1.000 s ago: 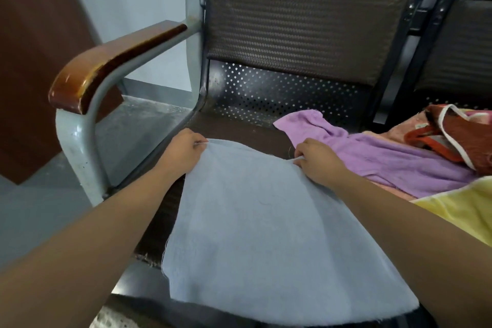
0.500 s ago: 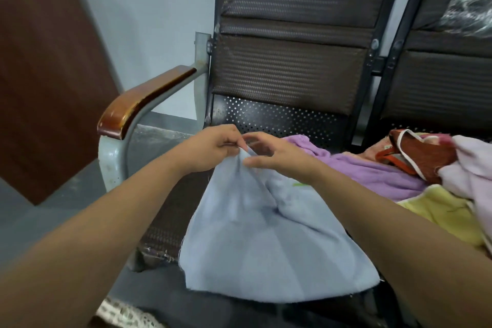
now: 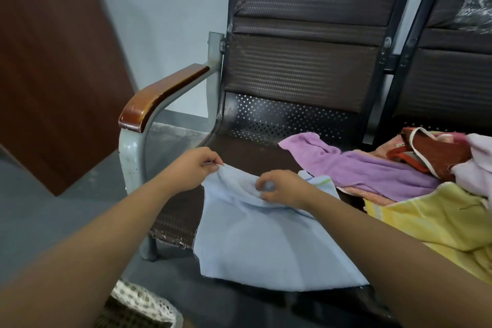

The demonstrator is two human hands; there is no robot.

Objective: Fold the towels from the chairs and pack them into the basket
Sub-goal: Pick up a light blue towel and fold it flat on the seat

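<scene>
Corners of the blue towel [image 3: 266, 245] had just met, seemingly a first fold. The left hand [image 3: 193, 171] pinched them; the right hand [image 3: 286, 189] pinched the folded edge.

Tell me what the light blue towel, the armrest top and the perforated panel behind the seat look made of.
The light blue towel looks like thin matte woven cloth: it drapes softly and its edges fray. The armrest top seems varnished wood, glossy reddish brown with highlights, though laminate is possible. The perforated panel is probably painted sheet metal: dark, faintly shiny, with punched holes.
</scene>
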